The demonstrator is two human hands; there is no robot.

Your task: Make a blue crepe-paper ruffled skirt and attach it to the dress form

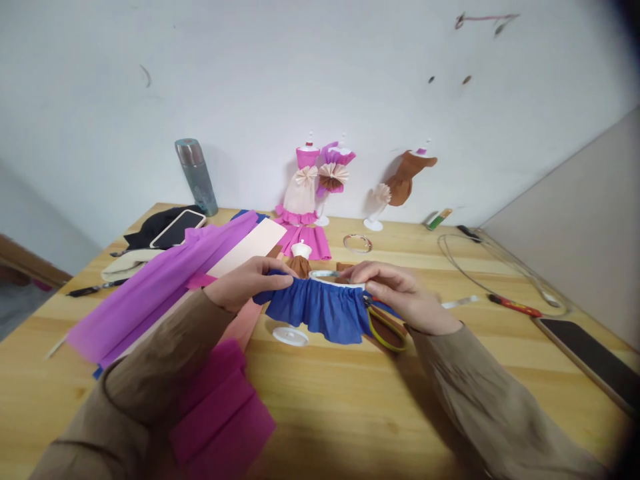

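Observation:
A gathered strip of blue crepe paper (317, 310) is stretched between my two hands, with a white band along part of its top edge. My left hand (253, 283) pinches its left end between thumb and fingers. At the other end, my right hand (395, 293) grips the top edge near the white band. Just behind the strip stands a small dress form (301, 250) with a white top and brown paper, its round white base (290, 336) showing below the blue paper. Scissors with yellow-rimmed handles (387, 330) lie beneath my right hand, partly hidden.
Purple crepe paper (135, 300) and magenta paper (225, 413) lie at left, near a phone (177, 229) and a bottle (197, 177). Several dressed miniature forms, one pink and cream (303, 187), stand by the wall. A glue gun-like red tool (515, 305) and a dark tablet (593, 360) lie right.

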